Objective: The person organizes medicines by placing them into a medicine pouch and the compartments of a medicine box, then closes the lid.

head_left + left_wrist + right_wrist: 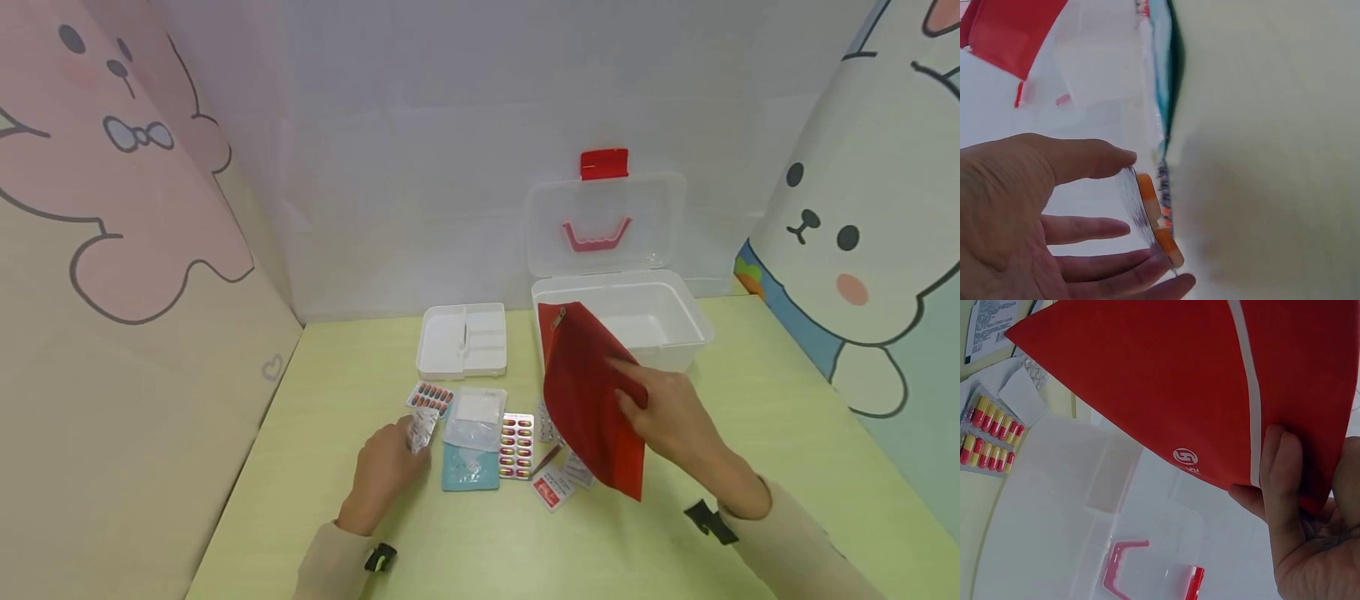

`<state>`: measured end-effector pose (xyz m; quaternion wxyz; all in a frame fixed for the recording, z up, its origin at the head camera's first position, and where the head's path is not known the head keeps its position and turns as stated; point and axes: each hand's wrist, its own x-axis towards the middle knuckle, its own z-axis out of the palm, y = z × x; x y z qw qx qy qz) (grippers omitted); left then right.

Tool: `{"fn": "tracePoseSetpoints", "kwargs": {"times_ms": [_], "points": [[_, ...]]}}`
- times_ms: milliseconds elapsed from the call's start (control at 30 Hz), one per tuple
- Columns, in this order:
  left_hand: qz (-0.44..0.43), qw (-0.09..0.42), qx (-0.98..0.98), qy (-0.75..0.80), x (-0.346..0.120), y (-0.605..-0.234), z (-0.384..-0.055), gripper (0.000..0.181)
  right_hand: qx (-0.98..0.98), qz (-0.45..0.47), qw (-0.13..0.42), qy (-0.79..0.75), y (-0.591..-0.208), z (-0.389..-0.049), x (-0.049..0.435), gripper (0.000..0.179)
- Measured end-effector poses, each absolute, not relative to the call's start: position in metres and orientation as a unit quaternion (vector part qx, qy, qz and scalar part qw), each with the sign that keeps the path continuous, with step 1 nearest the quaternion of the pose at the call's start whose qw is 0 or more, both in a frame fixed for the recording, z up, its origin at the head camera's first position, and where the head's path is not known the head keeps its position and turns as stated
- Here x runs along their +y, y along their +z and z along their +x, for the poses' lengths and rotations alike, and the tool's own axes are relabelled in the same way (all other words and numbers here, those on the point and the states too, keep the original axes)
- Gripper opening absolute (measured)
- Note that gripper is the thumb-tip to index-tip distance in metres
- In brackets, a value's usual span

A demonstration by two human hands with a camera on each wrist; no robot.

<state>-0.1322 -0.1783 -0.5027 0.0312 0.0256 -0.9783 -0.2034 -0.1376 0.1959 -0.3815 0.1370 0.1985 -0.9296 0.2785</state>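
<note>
My left hand point(386, 471) pinches a small silver blister pack point(422, 428) by its edge. In the left wrist view, thumb and fingers hold this pack point(1159, 228) edge-on, orange-and-white capsules bulging from one side. My right hand point(671, 417) grips a red zip pouch point(585, 396) and holds it tilted over the table. The right wrist view shows the pouch point(1147, 369) with a pale stripe and a white logo. Beneath my left hand's side lie a blister pack of dark-and-orange capsules point(431, 397), a clear packet point(476, 421) and a teal packet point(469, 468).
Red-and-yellow capsules point(516, 447) lie in the middle, with a red-and-white sachet point(552, 487) and tweezers point(547, 460) beside them. Behind stand a white divided tray point(442, 342) and a white box point(690, 329), its clear lid point(543, 225) raised against the wall.
</note>
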Motion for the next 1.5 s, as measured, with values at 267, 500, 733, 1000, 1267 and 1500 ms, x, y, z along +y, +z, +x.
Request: {"fn": "tracePoseSetpoints", "kwargs": {"times_ms": [267, 500, 733, 1000, 1267, 1500], "points": [[0.005, 0.056, -0.93, -0.363, -0.172, -0.468, -0.129, 0.048, -0.933, 0.192, 0.136, 0.273, -0.381, -0.138, 0.193, 0.044], [-0.01, 0.07, -0.906, -0.418, -0.16, -0.442, -0.126, 0.048, -0.933, 0.189, 0.134, 0.274, -0.38, -0.138, 0.189, 0.043], [-0.044, 0.071, -0.866, -0.493, -0.141, -0.412, -0.118, 0.039, -0.932, 0.192, 0.137, 0.276, -0.381, -0.139, 0.185, 0.043], [-0.106, 0.088, -0.828, -0.544, -0.118, -0.387, -0.108, 0.041, -0.932, 0.197, 0.145, 0.269, -0.38, -0.141, 0.179, 0.041], [-0.166, 0.119, -0.777, -0.596, -0.098, -0.371, -0.101, 0.048, -0.93, 0.202, 0.152, 0.268, -0.377, -0.143, 0.17, 0.041], [-0.194, 0.076, -0.748, -0.63, -0.07, -0.366, -0.1, 0.045, -0.927, 0.204, 0.147, 0.278, -0.375, -0.144, 0.163, 0.042]]}}
